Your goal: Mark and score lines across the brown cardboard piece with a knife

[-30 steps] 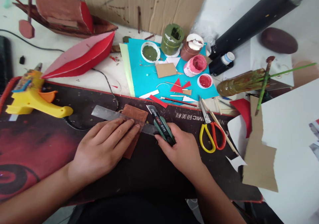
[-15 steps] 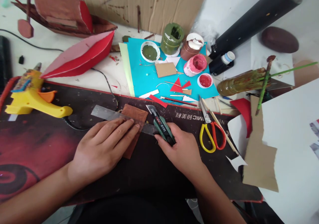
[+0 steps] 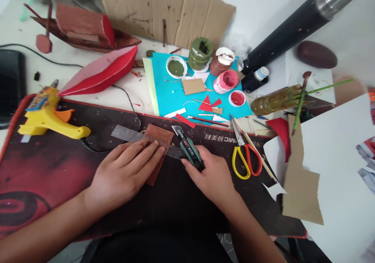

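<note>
My left hand (image 3: 123,175) lies flat, fingers stretched out, pressing a metal ruler (image 3: 125,134) onto a small brown painted card piece (image 3: 159,135) on the dark mat (image 3: 58,169). My right hand (image 3: 211,175) is closed round a green and black utility knife (image 3: 188,148), whose blade end rests beside the card's right edge, against the ruler.
A yellow glue gun (image 3: 49,116) lies at the mat's left, scissors (image 3: 244,155) with yellow and red handles at its right. Behind are a teal sheet (image 3: 170,91) with paint pots (image 3: 200,53), a red cardboard boat hull (image 3: 99,71), a black tube (image 3: 293,25) and torn cardboard (image 3: 301,192).
The view has shifted slightly, so everything sits a little further left and down. Both hands, ruler and knife keep the same pose on the card.
</note>
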`<state>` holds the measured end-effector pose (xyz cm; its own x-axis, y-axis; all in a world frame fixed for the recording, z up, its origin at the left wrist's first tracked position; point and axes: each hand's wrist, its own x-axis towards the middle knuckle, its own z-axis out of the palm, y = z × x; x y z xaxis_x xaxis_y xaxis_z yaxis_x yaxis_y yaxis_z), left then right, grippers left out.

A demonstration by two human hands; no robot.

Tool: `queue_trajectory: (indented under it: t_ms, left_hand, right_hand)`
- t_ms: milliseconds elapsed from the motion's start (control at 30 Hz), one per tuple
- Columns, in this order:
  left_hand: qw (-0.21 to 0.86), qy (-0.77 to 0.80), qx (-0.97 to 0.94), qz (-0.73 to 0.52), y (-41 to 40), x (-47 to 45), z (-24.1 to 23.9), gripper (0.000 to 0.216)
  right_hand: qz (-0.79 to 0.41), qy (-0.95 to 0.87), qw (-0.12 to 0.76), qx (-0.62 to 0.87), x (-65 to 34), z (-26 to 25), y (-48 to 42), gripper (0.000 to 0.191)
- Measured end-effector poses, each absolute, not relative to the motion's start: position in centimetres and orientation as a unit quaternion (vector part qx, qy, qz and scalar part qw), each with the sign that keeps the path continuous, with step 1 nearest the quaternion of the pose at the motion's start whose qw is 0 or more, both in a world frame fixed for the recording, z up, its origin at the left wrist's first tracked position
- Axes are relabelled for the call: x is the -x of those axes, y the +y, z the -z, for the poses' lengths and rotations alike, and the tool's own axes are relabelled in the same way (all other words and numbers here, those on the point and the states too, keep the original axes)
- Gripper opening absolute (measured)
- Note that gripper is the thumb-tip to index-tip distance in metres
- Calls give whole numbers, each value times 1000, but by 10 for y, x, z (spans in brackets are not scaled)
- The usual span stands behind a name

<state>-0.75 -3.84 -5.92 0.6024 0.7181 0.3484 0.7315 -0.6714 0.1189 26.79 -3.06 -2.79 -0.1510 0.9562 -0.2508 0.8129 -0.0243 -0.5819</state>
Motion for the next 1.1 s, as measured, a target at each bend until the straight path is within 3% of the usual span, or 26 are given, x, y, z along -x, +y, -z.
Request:
queue_trajectory:
  t_ms: [133, 333, 633, 833, 967, 1100]
  left_hand:
    - [33, -385, 905, 178, -35, 9, 56, 57]
    - [82, -361, 913, 174, -32, 6, 54, 43]
    - [69, -374, 911, 161, -42, -3, 61, 49]
    - [116, -374, 905, 165, -43, -8, 64, 47]
    - [101, -371, 906, 180, -42, -7, 69, 48]
    - [89, -377, 903, 187, -42, -6, 73, 48]
  right_hand:
    - [-356, -664, 128, 646, -270, 25, -30, 23]
    - [-515, -534, 164, 650, -277, 18, -28, 31]
    - [-666, -485, 196, 532, -287, -1, -31, 33]
    - [-533, -622, 113, 562, -279, -20, -23, 29]
    - [-439, -694, 70, 566, -270, -33, -15, 45]
    - [-354, -743, 19, 567, -262, -39, -10, 47]
